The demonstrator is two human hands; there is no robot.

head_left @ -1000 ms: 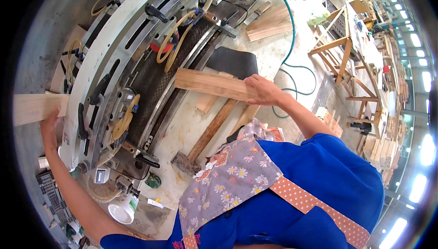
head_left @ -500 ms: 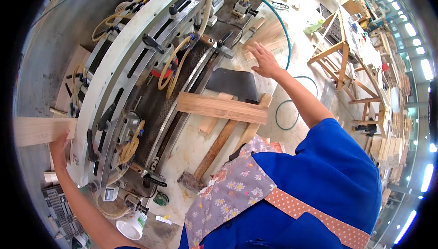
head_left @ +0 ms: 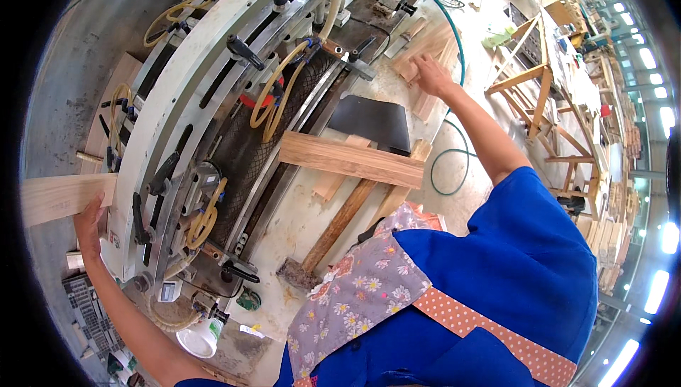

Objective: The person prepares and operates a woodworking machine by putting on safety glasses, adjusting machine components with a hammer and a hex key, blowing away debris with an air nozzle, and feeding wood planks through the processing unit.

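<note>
At the far left, my left hand (head_left: 89, 220) is closed on the near edge of a pale wooden board (head_left: 60, 199), beside the outer side of a curved white machine frame (head_left: 191, 53). My right hand (head_left: 431, 76) is stretched out to the upper right, its fingers apart and bent down over loose wooden boards (head_left: 448, 53); whether the fingertips touch them I cannot tell. Between my arms, another wooden board (head_left: 351, 161) lies across the machine's edge and the worktable. Under and beside it are a dark flat plate (head_left: 372, 121) and a wooden-handled hammer (head_left: 340, 225).
A dark textured belt (head_left: 241, 181) runs through the machine, with black clamp levers (head_left: 241, 50) and yellowish hoses (head_left: 273, 96) above it. A white bucket (head_left: 200, 337) stands at the lower left. A green hose (head_left: 433, 178) curls on the floor near a wooden trestle (head_left: 539, 75).
My right hand has come over the loose boards at the upper right, its fingers now bent downward. My left hand stays at its board, and the view has shifted slightly.
</note>
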